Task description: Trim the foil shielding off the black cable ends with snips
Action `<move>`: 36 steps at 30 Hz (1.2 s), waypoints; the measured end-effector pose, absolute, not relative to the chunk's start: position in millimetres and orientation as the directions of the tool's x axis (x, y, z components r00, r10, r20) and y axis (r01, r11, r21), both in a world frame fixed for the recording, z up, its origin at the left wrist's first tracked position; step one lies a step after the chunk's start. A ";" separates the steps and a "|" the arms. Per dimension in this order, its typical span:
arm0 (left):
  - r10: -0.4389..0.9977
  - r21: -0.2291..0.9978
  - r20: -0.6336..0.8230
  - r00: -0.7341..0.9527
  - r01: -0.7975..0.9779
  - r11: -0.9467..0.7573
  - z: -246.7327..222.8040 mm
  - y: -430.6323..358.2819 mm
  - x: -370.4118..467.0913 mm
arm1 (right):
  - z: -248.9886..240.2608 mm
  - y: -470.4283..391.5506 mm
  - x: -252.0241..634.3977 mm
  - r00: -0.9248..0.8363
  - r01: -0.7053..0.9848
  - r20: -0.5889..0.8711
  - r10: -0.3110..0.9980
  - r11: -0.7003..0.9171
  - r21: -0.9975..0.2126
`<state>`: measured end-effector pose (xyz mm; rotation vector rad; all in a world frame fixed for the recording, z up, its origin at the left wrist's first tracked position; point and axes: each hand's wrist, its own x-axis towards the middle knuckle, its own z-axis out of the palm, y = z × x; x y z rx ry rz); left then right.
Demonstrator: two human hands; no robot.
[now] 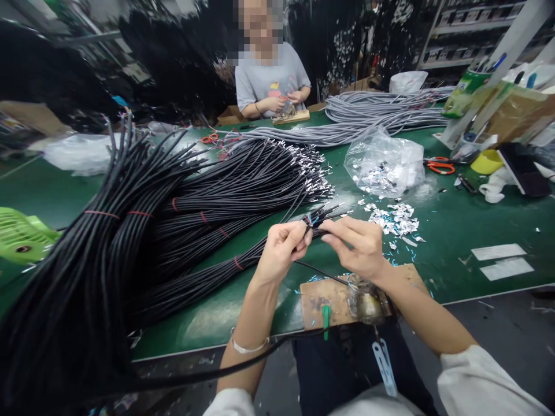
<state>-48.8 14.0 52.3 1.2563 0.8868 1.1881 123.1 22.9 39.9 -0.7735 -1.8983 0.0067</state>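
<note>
My left hand (286,248) is closed round the end of a black cable, whose thin blue and white wires (311,219) poke up above the thumb. Just to the right, my right hand (358,245) has its fingertips pinched together close to those wires; what lies between them is too small to make out. Behind both hands runs a tied bundle of black cables (208,280). Below them, a small metal fixture (368,303) sits on a wooden board (321,294) at the table's front edge, with a cable end beside it.
Large bundles of black cables (130,231) cover the left side. Foil scraps (396,219) lie near a clear plastic bag (385,162) and orange-handled scissors (441,166). Grey cables (347,130) stretch across the back, where another person (273,81) works. A green fan (26,237) stands at left.
</note>
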 end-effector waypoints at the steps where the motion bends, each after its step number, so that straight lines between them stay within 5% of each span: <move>1: 0.976 0.981 0.147 0.162 -0.149 -0.123 51.2 14.0 -48.7 | 41.8 22.1 123.3 -0.191 0.457 0.794 0.578 0.768 -0.449; 4: 0.946 0.945 0.325 0.003 -0.043 -0.325 48.8 13.0 -47.0 | 48.5 20.5 124.8 -0.068 0.340 0.680 0.730 0.658 -0.672; 11: 0.696 0.704 0.701 -0.154 0.306 -0.641 50.1 7.1 -40.4 | 55.9 18.4 122.3 -0.212 0.223 0.598 0.773 0.634 -0.741; 30: 0.601 0.557 0.794 -0.097 0.513 -0.653 51.0 3.7 -34.9 | 53.3 18.1 120.6 -0.171 0.239 0.564 0.808 0.589 -0.772; 36: 0.626 0.606 0.758 -0.183 0.552 -0.573 47.4 3.6 -32.7 | 54.3 18.5 121.4 -0.122 0.279 0.584 0.803 0.592 -0.756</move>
